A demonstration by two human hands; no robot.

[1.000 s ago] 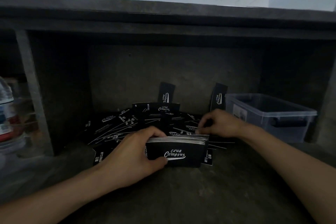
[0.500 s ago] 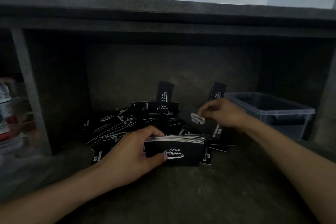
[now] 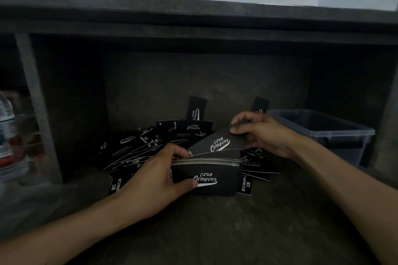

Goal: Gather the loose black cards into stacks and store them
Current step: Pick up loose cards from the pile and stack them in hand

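Note:
My left hand (image 3: 158, 183) grips a thick stack of black "Club Camping" cards (image 3: 206, 176) standing on its long edge on the dark shelf floor, thumb on the front face. My right hand (image 3: 261, 135) pinches one single black card (image 3: 217, 143) by its right end and holds it tilted, its lower edge at the top of the stack. Behind lies a loose pile of black cards (image 3: 146, 146). Two cards (image 3: 196, 109) lean upright against the back wall.
A clear plastic bin (image 3: 327, 133) stands at the right of the shelf, close to my right wrist. A grey upright post (image 3: 36, 101) bounds the compartment on the left, with bottles (image 3: 8, 140) beyond it. The shelf's top board hangs low overhead.
My right hand picked one card out of the pile, lifted it, and has brought it down and left onto the top of the stack. My left hand kept holding the stack still.

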